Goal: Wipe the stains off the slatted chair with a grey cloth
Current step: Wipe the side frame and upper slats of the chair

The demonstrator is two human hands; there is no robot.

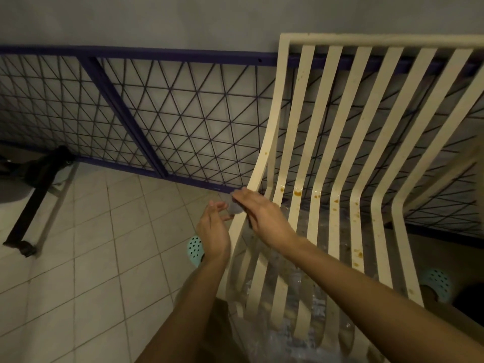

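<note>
The slatted chair (366,39) stands before me on the floor (91,244), to my right. Behind it, a mesh frame (124,113) stands against the wall (157,19). My right hand (262,213) rests on the chair's left edge. My left hand (213,231) is just left of it, with the cloth (234,208) between them.

Dim, warm indoor light, brightest on the pale floor tiles (91,231) at left, falling off to near black at the lower right corner. Soft-edged shadows on the tiles; small wet glints at the bend of the slatted chair (366,39). Wide-angle bowing of straight lines toward the edges.
</note>
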